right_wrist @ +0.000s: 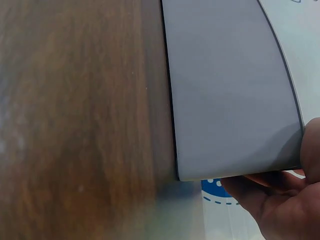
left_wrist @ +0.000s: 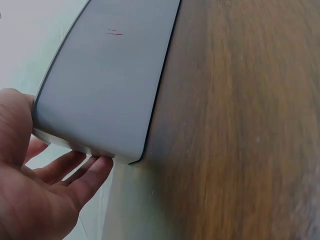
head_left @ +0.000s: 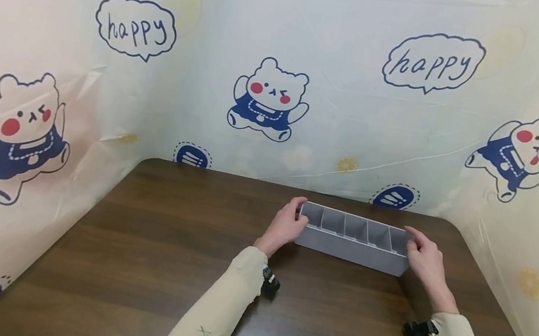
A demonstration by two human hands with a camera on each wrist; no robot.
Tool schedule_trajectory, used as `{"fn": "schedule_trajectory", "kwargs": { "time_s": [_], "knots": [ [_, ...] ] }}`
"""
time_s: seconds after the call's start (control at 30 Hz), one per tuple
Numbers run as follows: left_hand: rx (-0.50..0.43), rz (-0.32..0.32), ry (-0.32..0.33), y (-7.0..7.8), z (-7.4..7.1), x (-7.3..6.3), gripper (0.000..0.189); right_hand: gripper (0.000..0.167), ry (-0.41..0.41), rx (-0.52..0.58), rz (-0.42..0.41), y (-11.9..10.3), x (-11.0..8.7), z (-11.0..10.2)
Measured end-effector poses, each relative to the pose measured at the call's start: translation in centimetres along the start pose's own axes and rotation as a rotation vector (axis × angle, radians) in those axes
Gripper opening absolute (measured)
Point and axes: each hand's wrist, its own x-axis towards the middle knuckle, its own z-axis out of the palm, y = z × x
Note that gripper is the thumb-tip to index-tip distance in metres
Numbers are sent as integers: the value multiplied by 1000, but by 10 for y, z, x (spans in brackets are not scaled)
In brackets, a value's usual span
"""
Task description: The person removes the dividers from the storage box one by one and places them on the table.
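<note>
A long grey divider box, with several compartments in a row, is at the far right part of the brown table. No contents show in the parts of the compartments I can see. My left hand grips its left end, thumb at the top rim and fingers against the end wall. At the opposite end my right hand holds it the same way. Small red marks show on the box's side in the left wrist view. Whether its base touches the table is hard to tell.
The dark wood table spreads in front of and left of the box. A pale printed curtain with bears and "happy" bubbles encloses the back and both sides. Black wrist cameras sit at both cuffs.
</note>
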Motion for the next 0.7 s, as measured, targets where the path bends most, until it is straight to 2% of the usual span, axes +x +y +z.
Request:
{"fn": "schedule_trajectory", "kwargs": {
  "time_s": [0.7],
  "knots": [
    [-22,-13,16,-4,-8,-3,54,38,-27,36,-11,-4,2,4]
  ]
}}
